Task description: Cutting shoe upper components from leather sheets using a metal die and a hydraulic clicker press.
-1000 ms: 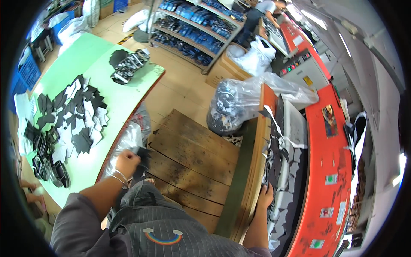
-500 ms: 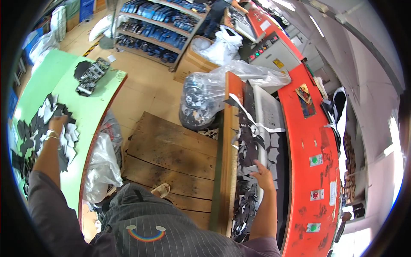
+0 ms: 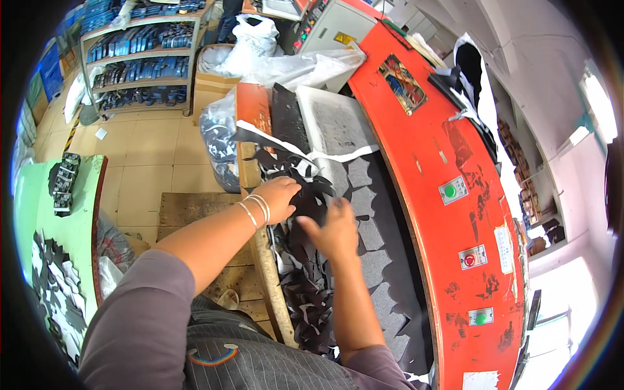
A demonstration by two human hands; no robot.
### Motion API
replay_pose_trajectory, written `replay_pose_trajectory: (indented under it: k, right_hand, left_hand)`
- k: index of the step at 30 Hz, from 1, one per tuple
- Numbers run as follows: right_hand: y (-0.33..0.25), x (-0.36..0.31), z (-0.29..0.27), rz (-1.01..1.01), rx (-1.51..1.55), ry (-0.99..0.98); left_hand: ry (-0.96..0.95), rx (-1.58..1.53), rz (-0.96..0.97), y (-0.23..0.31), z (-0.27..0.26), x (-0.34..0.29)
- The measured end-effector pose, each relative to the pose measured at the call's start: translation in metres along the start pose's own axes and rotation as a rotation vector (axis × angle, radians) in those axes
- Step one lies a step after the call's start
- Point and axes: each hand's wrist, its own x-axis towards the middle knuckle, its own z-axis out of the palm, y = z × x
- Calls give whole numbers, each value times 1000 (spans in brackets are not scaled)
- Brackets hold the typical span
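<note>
My left hand (image 3: 281, 198), with pale bangles at its wrist, is over the heap of black and white cut scraps (image 3: 305, 286) at the near side of the red machine (image 3: 416, 169). Its fingers are bent together; what is between them, if anything, I cannot make out. To its right my right hand (image 3: 333, 231) is open, thumb apart and fingertips blurred, above the cut sheet material (image 3: 374, 260). That material shows grey pieces and a jagged dark border. A white strip (image 3: 348, 155) crosses the bed beyond both hands.
On the left a green table (image 3: 78, 244) bears a pile of cut pieces (image 3: 58, 286) and a dark patterned bundle (image 3: 65, 185). Beyond are a filled plastic bag (image 3: 221, 140) and a shelf rack (image 3: 140, 81). Green and red buttons (image 3: 469, 258) line the machine. Wooden boards (image 3: 188, 211) lie underfoot.
My left hand has left the pile on the green table and come across to the scraps at the machine. My right hand has moved farther up the bed. The view has turned right.
</note>
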Motion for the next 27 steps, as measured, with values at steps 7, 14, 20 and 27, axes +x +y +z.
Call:
replay_pose_trajectory:
  k: [7,14,20,27]
  right_hand:
    - [43,9,46,127,202,-377]
    - [93,-7,53,256,400,-112]
    - [1,-25,-1,320,1018,311]
    - [-212,-84,25,-315,1146,-163]
  left_hand:
    - [-380,293,-163,-6,21,46]
    - [34,-368,-358,-22,9,23]
    - [129,-1723,-379,-19,-44,-100]
    - [396,-1697,-541,-31,-83,-272]
